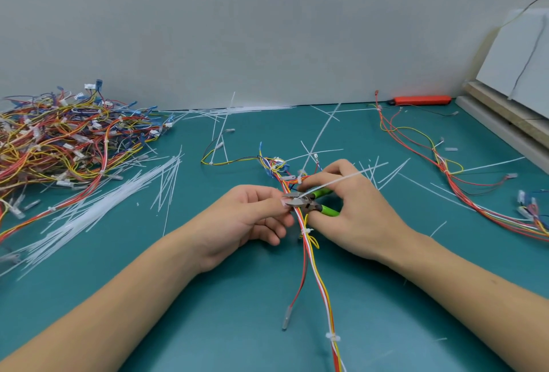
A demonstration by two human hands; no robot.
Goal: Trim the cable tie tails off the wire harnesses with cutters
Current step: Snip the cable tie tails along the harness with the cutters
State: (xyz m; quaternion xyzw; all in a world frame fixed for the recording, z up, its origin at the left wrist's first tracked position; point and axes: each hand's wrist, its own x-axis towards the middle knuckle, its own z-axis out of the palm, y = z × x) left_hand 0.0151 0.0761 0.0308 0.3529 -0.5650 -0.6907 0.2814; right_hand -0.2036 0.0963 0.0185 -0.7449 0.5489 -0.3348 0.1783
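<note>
A wire harness [320, 279] of red, yellow, white and orange wires runs from the table's middle toward me on the teal mat. My left hand [249, 217] pinches the bundle just left of the cutters. My right hand [356, 208] grips green-handled cutters [309, 202], whose metal jaws sit at a white cable tie on the harness. That tie's long white tail [347, 177] sticks out to the upper right over my right fingers. Two more white ties [307, 231] sit lower on the harness, the lower tie [332, 337] near the frame's bottom.
A big heap of harnesses [59, 140] lies at the left. Loose white cable ties [98, 208] and cut tails are scattered over the mat. Another harness [451, 175] trails at the right. A red utility knife [421, 100] lies by the back wall, boards [505, 116] at right.
</note>
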